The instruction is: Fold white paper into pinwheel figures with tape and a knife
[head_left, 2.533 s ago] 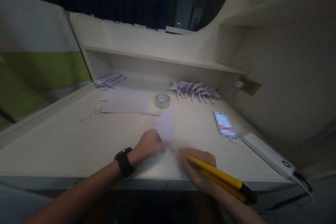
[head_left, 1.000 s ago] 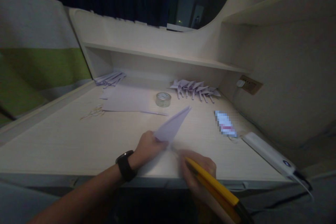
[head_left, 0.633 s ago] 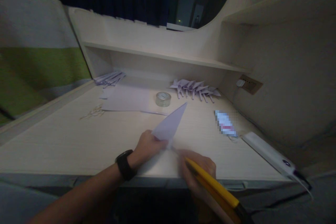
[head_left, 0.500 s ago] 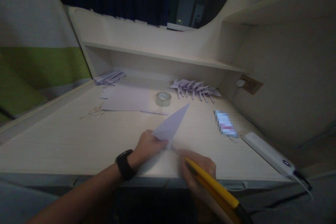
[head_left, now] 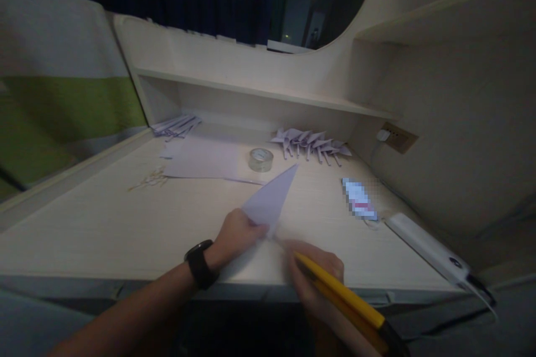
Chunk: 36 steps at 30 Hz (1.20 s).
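Near the front edge of the desk (head_left: pixel 125 228), between both hands, a white paper piece (head_left: pixel 270 198) with its point aimed away and to the right; cannot tell whether resting on the surface or lifted from it. Pinched at its near end between thumb and fingers of the left hand (head_left: pixel 239 234), with a dark watch (head_left: pixel 202 266) on that wrist. Just beside that end, the right hand (head_left: pixel 318 268), curled around a yellow tool (head_left: pixel 341 290) with a black rear end; too blurred at the tip to tell its kind or any contact. By judgement, midway through close tool work at the paper's near corner, likely calling next for a firm pinch, fine control of the tip and a thumb kept out of its way. Beyond the paper, a roll of clear tape (head_left: pixel 260 160) and a thin white stick (head_left: pixel 243 181). Farther back, as the nearest thing to a container, the recess (head_left: pixel 234 111) under the shelf (head_left: pixel 251 87): toward its left corner, a bundle of slim paper sticks (head_left: pixel 176 125), with flat sheets (head_left: pixel 205 157) just in front; toward its right end, a row of pinwheel-like paper pieces (head_left: pixel 310 142). Left of the sheets, pale strings (head_left: pixel 149 178). Well apart on the right, a pixelated device (head_left: pixel 359 199) near a long white block (head_left: pixel 427 248).
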{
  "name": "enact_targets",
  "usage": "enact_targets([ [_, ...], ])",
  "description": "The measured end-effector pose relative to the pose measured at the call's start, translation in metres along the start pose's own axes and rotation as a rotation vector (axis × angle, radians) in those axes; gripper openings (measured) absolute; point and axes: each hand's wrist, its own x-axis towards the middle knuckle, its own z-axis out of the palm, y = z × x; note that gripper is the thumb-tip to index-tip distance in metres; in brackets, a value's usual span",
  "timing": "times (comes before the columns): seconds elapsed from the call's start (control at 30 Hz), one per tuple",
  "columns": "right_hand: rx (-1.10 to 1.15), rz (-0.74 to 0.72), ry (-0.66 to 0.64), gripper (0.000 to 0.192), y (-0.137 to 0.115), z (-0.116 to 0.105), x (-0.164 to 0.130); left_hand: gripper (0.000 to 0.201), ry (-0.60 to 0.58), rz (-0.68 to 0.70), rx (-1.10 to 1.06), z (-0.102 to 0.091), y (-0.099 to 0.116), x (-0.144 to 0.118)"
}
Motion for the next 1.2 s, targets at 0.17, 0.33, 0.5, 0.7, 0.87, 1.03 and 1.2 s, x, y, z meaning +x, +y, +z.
enact_targets([
  [0.17,0.029,0.018,0.004,0.016,-0.005,-0.004,0.006,0.037,-0.017,0.0,0.058,-0.002,0.004,0.001],
  [0.33,0.081,-0.088,0.004,0.017,-0.003,-0.009,0.011,0.049,-0.064,0.06,-0.038,-0.003,0.006,0.0],
  [0.5,0.103,-0.213,-0.021,0.022,0.0,-0.017,0.017,0.048,-0.064,0.083,-0.169,-0.001,0.002,0.001],
  [0.7,0.085,-0.228,-0.04,0.02,0.001,-0.021,0.018,0.045,-0.077,0.092,-0.283,0.002,0.002,0.002],
  [0.87,-0.044,-0.073,0.109,0.014,-0.001,-0.009,0.012,0.045,-0.071,0.064,-0.302,-0.002,0.015,-0.003],
  [1.03,-0.009,-0.191,0.107,0.017,-0.001,-0.002,0.013,0.044,-0.02,0.059,-0.295,-0.003,0.014,-0.003],
  [1.2,0.013,-0.101,0.062,0.016,-0.004,-0.01,0.015,0.043,0.022,0.082,-0.276,-0.003,0.009,-0.001],
])
